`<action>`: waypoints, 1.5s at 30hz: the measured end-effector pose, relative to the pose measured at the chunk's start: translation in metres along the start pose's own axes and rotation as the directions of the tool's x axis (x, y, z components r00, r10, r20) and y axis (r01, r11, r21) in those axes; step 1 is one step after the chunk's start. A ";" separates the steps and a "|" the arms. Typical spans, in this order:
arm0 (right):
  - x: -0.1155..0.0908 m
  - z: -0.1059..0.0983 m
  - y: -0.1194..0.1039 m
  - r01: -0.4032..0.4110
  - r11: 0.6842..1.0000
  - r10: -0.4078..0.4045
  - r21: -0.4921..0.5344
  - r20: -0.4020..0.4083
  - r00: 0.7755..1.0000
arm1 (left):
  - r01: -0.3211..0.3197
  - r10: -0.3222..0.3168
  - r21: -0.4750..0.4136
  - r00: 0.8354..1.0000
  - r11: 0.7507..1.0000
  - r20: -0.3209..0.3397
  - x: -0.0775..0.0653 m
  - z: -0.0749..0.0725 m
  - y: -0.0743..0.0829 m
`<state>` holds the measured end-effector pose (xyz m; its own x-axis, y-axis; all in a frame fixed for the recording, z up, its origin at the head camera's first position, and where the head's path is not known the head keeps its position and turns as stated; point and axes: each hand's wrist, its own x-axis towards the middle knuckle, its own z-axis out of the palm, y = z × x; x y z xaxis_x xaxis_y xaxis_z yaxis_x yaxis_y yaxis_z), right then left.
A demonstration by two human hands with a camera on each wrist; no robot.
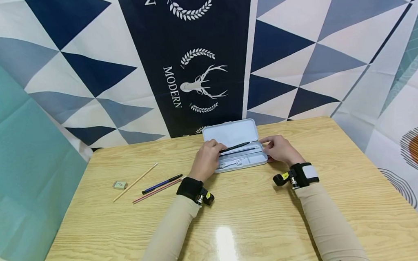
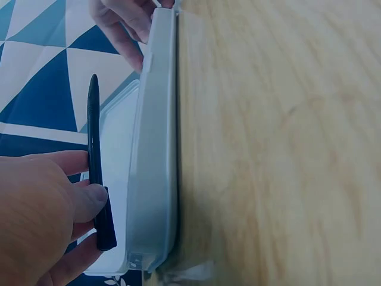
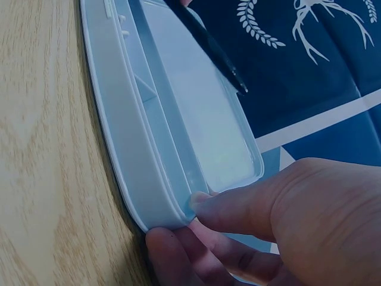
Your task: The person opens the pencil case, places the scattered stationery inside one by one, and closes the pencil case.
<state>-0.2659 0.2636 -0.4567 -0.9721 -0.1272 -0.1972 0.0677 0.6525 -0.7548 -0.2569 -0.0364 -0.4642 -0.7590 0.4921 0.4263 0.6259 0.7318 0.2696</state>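
A pale blue pencil case (image 1: 259, 158) lies with its lid (image 1: 230, 133) raised toward the wall. My left hand (image 1: 207, 157) pinches a black pen (image 1: 240, 145) between thumb and fingers, over the case's left part. In the left wrist view the pen (image 2: 94, 137) stands apart from the case wall (image 2: 156, 143). My right hand (image 1: 282, 149) grips the case's right end, the thumb on its rim in the right wrist view. Inside the case, a slim dark stick (image 1: 238, 151) lies in the back compartment and a small white item (image 1: 238, 161) in the front one.
Left of the case on the wooden table (image 1: 260, 224) lie a blue pen (image 1: 161, 184), a reddish pencil (image 1: 156, 191), a plain wooden pencil (image 1: 135, 182) and a small eraser (image 1: 120, 185). A patterned cloth (image 1: 196, 57) hangs right behind the table's far edge.
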 end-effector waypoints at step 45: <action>-0.001 0.000 0.000 0.015 1.000 -0.015 0.007 -0.006 1.000 | 0.157 -0.158 0.023 0.957 0.987 0.242 0.024 0.067 -0.041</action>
<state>-0.2649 0.2634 -0.4564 -0.9743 -0.1329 -0.1819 0.0542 0.6453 -0.7620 -0.3122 -0.0231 -0.5228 -0.8688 0.4698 0.1566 0.4948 0.8105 0.3133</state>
